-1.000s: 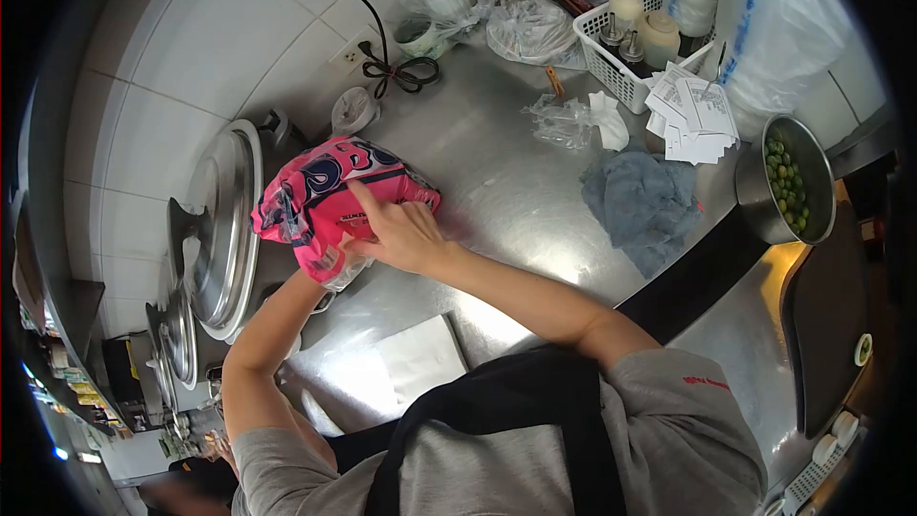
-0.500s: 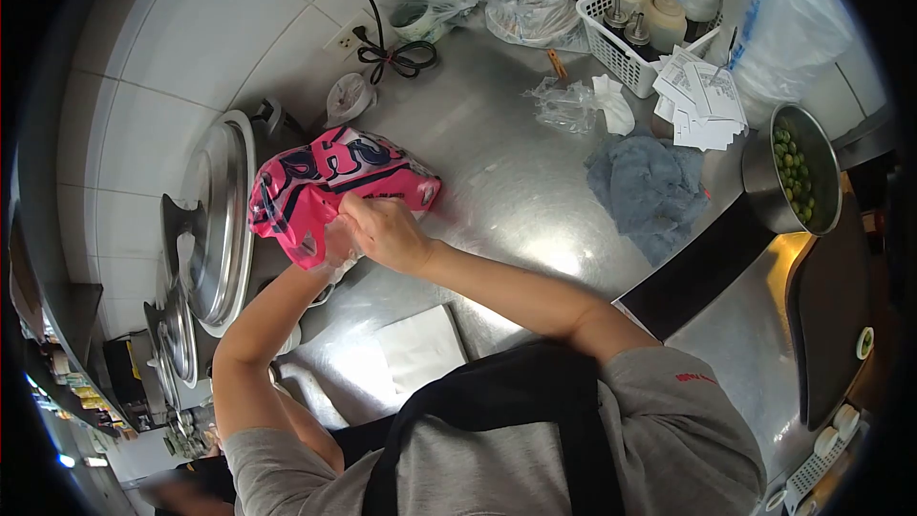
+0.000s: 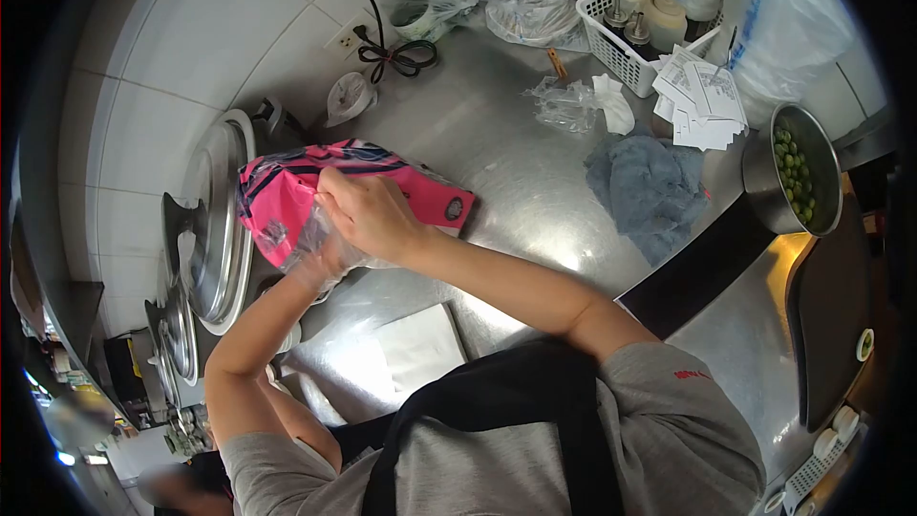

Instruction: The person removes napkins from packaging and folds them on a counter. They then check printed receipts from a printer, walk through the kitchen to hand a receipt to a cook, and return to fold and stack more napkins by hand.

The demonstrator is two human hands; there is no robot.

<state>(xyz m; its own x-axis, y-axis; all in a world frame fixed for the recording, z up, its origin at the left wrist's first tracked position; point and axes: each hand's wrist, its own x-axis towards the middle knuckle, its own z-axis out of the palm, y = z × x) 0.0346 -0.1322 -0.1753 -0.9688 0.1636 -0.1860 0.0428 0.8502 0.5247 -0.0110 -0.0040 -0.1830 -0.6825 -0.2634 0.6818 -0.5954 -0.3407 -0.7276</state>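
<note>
A pink bag [image 3: 420, 193] with dark lettering and stripes lies tilted on the steel counter at left centre. My right hand [image 3: 368, 215] is closed in a pinch on the bag's near edge, fingers curled. Clear plastic covers my left hand [image 3: 325, 253], which is at the bag's near end; its fingers are hidden by the plastic and the bag. A folded white cloth [image 3: 422, 349] lies on the counter nearer my body.
Large metal lids [image 3: 215, 220] stand at the left. A blue-grey cloth [image 3: 650, 193], paper slips [image 3: 702, 100], a white basket [image 3: 616, 62] with bottles and a pot of green fruit [image 3: 793, 172] are to the right. A blurred person [image 3: 181, 489] is at lower left.
My right hand has gone from spread fingers to a pinch on the bag and moved slightly left. The bag has turned and flattened, its right end shifting right.
</note>
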